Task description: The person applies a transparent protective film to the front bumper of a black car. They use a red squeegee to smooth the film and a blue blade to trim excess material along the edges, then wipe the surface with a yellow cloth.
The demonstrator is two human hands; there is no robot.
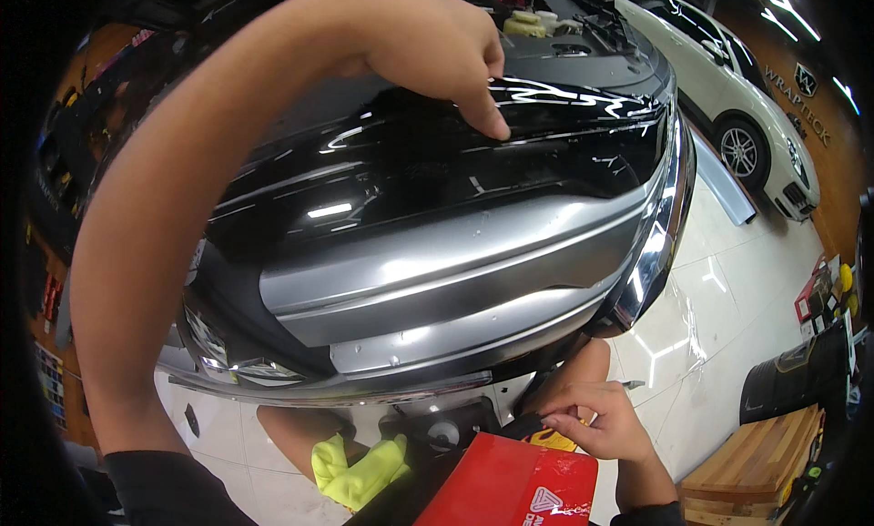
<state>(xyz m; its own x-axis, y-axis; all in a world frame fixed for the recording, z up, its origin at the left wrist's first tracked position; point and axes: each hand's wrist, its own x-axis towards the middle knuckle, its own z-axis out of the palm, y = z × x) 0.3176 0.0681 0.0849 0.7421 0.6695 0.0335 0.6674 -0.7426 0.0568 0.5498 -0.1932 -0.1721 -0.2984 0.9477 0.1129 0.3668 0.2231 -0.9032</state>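
Glossy black film (391, 171) stretches across the upper front of a car, above a bare silver panel (455, 253). My left arm arches over from the left. My left hand (437, 53) is closed at the film's far edge, thumb pointing down on its glossy face; the other fingers are mostly hidden. Low on the right, my right hand (592, 421) is closed with fingertips together, just under the bumper. A thin grey tip (633, 383) shows beside it; what the fingers hold is unclear. Near my lap are a red card or pouch (510, 480) and a yellow-green cloth (357, 471).
A headlight (232, 348) sits at the panel's left end. The engine bay with yellow-capped parts (528, 24) lies beyond the film. A white car (728, 80) stands back right. Right of me are a wooden block (756, 462) and a black drum (792, 376) on the tiled floor.
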